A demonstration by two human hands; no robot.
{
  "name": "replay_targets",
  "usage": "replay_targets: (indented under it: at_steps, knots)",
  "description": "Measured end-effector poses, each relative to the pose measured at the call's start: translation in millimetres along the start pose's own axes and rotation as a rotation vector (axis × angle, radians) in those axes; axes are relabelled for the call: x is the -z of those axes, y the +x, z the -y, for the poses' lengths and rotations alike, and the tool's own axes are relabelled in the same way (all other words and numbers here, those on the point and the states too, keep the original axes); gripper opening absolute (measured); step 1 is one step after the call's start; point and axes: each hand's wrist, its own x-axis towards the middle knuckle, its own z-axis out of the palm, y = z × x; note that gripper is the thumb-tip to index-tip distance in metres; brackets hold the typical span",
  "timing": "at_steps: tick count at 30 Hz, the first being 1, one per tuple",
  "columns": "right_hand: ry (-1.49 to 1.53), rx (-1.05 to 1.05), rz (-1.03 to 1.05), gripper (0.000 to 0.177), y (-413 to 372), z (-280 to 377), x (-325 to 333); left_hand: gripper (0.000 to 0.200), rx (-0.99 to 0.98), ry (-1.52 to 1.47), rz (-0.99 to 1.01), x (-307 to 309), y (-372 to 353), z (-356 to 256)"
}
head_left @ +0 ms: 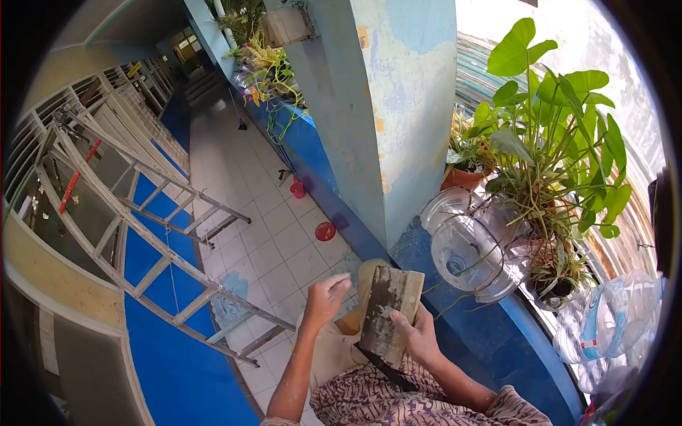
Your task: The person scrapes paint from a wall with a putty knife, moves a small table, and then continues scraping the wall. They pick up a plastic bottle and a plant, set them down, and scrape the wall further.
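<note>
My right hand [420,336] grips the right side of a worn, dirty rectangular block [384,312], its thumb lying on the dark stained face. The block is held tilted in front of my body, above the patterned cloth of my clothing [369,397]. To the left of the block is my left hand [327,301], raised and apart from it, with its fingers curled together. Whether anything small is between those fingers cannot be made out.
A metal ladder [153,273] stands at the left. A pillar [401,106] rises ahead beside a blue ledge [490,348] with potted plants [561,135], clear plastic containers [465,255] and bottles [614,319]. A red dipper [297,187] and red bowl [325,231] are on the tiled floor [266,234].
</note>
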Motion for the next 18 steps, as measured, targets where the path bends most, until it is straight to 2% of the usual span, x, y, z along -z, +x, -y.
replay_targets:
  at_steps: [1, 3, 5, 6, 8, 9, 11, 13, 15, 17, 18]
  knots:
    - [-0.070, 0.060, -0.015, 0.041, 7, -5, -7, 0.030, 0.003, 0.006, 0.006, 4, -13, 3]
    - [-0.134, 0.109, -0.068, 0.040, 28, -8, -22, 0.043, 0.057, -0.320, -0.225, 7, -40, 8]
    - [-0.142, 0.235, -0.194, 0.039, 52, -13, -30, 0.046, 0.116, -0.398, -0.248, 3, -62, -7]
    - [-0.137, 0.233, -0.197, 0.039, 62, -19, -29, 0.048, 0.170, -0.476, -0.274, 0, -68, -10]
    - [0.301, -0.054, -0.321, 0.034, 80, -34, -21, 0.045, 0.178, -0.438, -0.233, -7, -75, -4]
    - [0.308, -0.056, -0.327, 0.034, 85, -43, -14, 0.041, 0.184, -0.405, -0.191, -10, -77, -1]
    - [0.667, -0.186, -0.285, 0.032, 92, -62, 2, 0.047, 0.221, -0.390, -0.134, -15, -75, 10]
    - [0.724, -0.194, -0.300, 0.036, 103, -85, 17, 0.056, 0.311, -0.494, -0.119, -30, -70, 13]
    - [0.873, -0.205, -0.384, 0.036, 114, -102, 24, 0.061, 0.321, -0.569, -0.072, -50, -60, 14]
    - [0.858, -0.144, -0.454, 0.037, 124, -83, 11, 0.064, 0.286, -0.764, -0.011, -72, -40, -4]
    - [0.838, -0.083, -0.521, 0.039, 130, -74, 2, 0.064, 0.293, -0.761, -0.011, -82, -28, 6]
